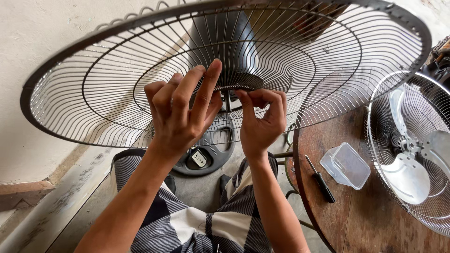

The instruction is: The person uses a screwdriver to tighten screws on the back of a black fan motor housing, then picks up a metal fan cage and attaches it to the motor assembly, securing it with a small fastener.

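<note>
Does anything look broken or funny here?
The wire fan guard in front has no blades behind it. On the round table, a clear plastic tub lies tipped on its side beside a screwdriver.

Small white label (199,158) on fan base (220,150)

1. The left hand (180,112) and the right hand (260,119) cover the middle of the fan guard (93,89), so the part they pinch is hidden.
2. The fan motor (222,42) shows only through the wires.
3. The second fan (412,150) is cut off by the right edge.
4. The fan base (206,157) is partly hidden.
</note>
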